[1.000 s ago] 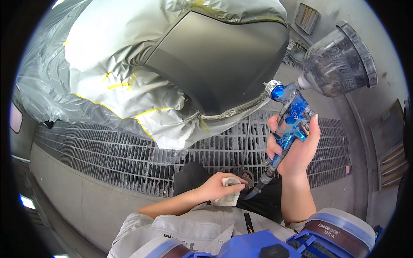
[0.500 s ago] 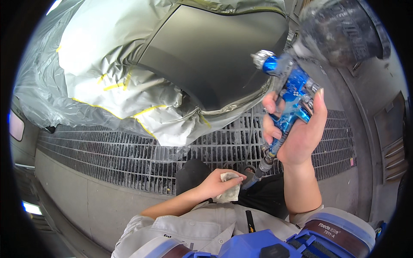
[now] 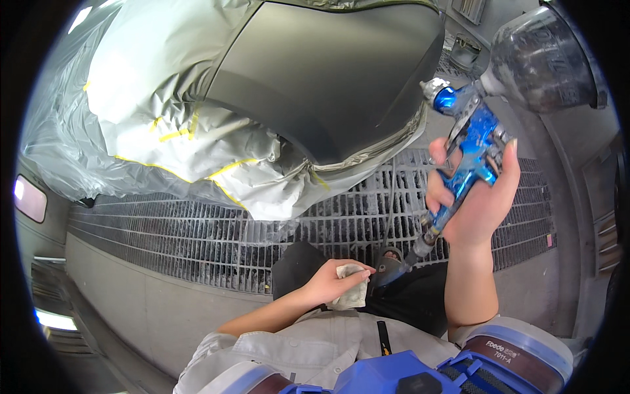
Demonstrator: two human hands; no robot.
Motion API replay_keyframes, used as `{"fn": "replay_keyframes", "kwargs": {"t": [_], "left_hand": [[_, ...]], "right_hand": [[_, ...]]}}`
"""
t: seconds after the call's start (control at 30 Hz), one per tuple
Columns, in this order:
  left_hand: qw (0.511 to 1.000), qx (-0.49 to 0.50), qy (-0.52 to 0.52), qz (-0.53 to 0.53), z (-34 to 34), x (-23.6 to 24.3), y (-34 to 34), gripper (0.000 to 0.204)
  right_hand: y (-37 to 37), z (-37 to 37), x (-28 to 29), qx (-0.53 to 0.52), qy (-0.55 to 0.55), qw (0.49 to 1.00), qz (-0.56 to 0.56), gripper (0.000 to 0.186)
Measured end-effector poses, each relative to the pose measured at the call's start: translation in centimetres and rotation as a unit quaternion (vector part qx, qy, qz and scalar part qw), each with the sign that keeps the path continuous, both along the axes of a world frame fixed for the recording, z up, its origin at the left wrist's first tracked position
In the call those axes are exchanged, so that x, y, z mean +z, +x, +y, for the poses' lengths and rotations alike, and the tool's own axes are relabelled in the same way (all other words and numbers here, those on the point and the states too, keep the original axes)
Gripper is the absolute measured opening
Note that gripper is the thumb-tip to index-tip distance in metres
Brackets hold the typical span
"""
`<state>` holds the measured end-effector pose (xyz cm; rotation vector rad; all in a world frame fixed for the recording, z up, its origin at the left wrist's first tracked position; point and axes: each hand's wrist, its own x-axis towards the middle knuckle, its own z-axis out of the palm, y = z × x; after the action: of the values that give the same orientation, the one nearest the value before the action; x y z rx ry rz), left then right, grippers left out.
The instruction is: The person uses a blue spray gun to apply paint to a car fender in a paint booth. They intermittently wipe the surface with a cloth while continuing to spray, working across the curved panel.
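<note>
Beside the right edge of the dark panel (image 3: pixel 321 85), the blue spray gun (image 3: pixel 479 125), gripped in the right hand (image 3: pixel 478 207), had just shifted rightward, suggesting work at that end, while the left hand (image 3: pixel 328 281) pinched a pale cloth (image 3: pixel 350 297).

The right filter (image 3: pixel 525 360) on your mask (image 3: pixel 387 375) carries white letters and numerals; the cup (image 3: pixel 543 62) on your gun (image 3: pixel 467 134), faint raised letters.

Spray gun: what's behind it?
Behind the grip of the spray gun is the palm of the right hand; beyond, floor grating shows on both sides. Whatever lies directly behind the spray gun and right hand is covered.
</note>
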<state>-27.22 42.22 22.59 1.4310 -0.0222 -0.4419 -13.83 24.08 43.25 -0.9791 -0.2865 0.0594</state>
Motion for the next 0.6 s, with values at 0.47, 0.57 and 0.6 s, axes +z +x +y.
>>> {"fn": "replay_keyframes", "kwargs": {"t": [0.47, 0.57, 0.6], "left_hand": [[0.997, -0.047, 0.048, -0.037, -2.4, -0.3, 2.2, 0.030], [0.997, -0.055, 0.023, -0.046, -2.8, 0.0, 2.9, 0.030], [0.997, -0.063, 0.030, -0.044, -2.9, 0.2, 3.1, 0.029]], "right_hand": [[-1.2, -2.6, -6.0, 0.023, -0.005, 0.998, 0.063, 0.085], [-1.8, -2.5, -7.2, 0.136, 0.079, 0.985, 0.074, 0.087], [-1.4, -2.6, -7.5, 0.187, 0.077, 0.978, 0.047, 0.090]]}}
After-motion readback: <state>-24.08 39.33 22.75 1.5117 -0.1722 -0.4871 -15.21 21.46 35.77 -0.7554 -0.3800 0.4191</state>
